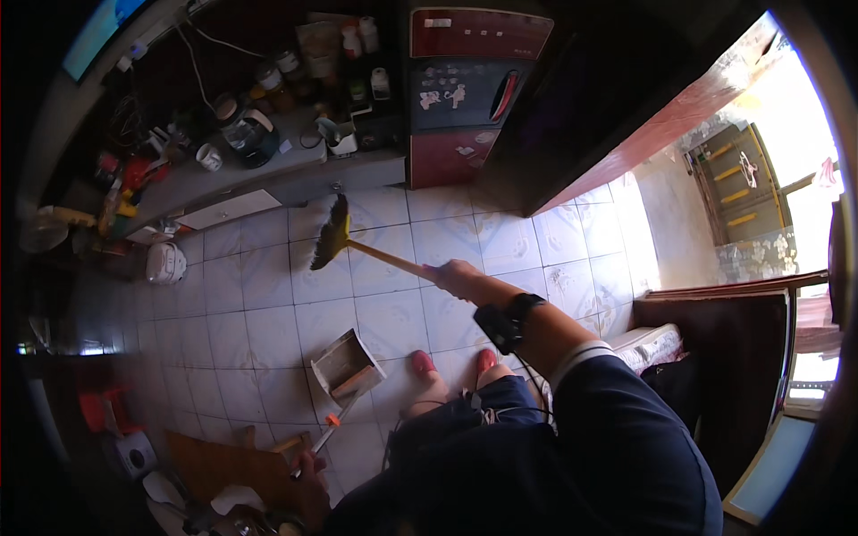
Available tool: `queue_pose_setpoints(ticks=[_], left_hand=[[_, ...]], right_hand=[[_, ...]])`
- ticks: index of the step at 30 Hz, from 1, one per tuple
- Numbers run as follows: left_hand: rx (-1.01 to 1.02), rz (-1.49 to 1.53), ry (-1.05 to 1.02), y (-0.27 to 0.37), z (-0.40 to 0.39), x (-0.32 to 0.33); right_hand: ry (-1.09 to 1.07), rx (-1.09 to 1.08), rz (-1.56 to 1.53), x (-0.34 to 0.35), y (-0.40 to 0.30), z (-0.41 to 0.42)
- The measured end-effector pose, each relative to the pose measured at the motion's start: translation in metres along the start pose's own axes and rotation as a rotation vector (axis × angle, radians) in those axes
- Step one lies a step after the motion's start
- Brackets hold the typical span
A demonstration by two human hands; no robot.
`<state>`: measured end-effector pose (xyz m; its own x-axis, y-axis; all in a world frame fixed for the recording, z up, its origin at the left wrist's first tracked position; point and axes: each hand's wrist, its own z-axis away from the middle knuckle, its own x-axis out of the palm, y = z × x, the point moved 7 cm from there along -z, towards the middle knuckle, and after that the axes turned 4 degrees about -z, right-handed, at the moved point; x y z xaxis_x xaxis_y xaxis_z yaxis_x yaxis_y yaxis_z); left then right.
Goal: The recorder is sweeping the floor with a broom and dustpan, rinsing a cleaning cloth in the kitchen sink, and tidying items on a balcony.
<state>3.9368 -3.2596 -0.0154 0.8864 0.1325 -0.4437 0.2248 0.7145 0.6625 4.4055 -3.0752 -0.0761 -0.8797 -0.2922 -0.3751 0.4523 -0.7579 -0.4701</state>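
My right hand point(458, 279) is closed around the wooden handle of a broom point(389, 256). Its yellow head with dark bristles point(330, 234) points away to the left, over the tiled floor; whether the bristles touch the tiles I cannot tell. Down at the lower left, my left hand point(310, 469) grips the thin metal handle of a dustpan point(345, 365), which carries an orange piece partway along. The pan lies left of my feet, its open side facing away from my body. A gap of several tiles' length separates broom head and pan.
A long low cabinet point(295, 181) stands along the far wall, bearing a glass coffee pot point(247, 137) and a mug point(209, 157). Beside it is a red and dark refrigerator point(456, 100). A white appliance point(166, 262) sits on the floor; a brown wooden table point(228, 462) is at lower left.
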Motion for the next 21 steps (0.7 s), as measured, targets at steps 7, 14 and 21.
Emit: queue_pose_setpoints(ticks=[7, 14, 21], left_hand=[[0.021, -0.021, 0.006, 0.033, -0.002, 0.018], [0.054, -0.092, -0.052, 0.044, -0.014, 0.052], [0.115, -0.123, -0.064, 0.058, -0.031, 0.095]], right_hand=[[0.035, 0.156, -0.091, -0.020, 0.056, -0.041], [0.103, 0.351, -0.260, -0.092, 0.212, 0.050], [0.188, 0.420, -0.202, -0.161, 0.257, 0.161]])
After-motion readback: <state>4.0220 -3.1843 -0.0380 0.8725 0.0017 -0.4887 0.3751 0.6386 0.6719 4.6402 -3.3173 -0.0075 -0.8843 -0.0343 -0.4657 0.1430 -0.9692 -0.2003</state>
